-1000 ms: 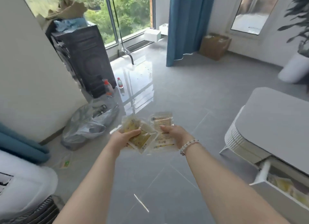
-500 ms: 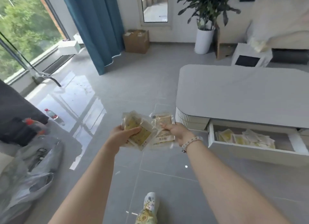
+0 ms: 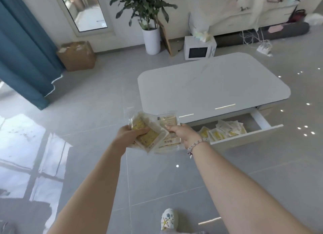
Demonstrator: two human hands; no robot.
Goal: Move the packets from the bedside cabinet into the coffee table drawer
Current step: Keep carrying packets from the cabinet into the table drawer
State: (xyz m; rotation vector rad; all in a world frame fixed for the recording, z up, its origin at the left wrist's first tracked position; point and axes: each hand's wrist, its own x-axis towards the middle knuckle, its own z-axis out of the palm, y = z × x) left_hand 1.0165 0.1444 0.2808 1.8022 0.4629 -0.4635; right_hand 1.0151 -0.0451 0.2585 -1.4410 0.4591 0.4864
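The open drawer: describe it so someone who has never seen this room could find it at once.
Start at the low white coffee table with rounded corners on the grey tiled floor. Under its near edge a white drawer stands pulled out. It is the table's only open part, with a heap of clear packets with yellow contents lying inside.

The drawer (image 3: 244,140) stands pulled out beneath the coffee table surface (image 3: 209,86) and is open from above, though the surface overhangs its rear. Loose packets (image 3: 225,131) crowd its left and middle, and its right end is bare. The left hand (image 3: 130,136) and right hand (image 3: 185,135), gripping held packets (image 3: 152,137), hang just left of it over open floor (image 3: 262,172).
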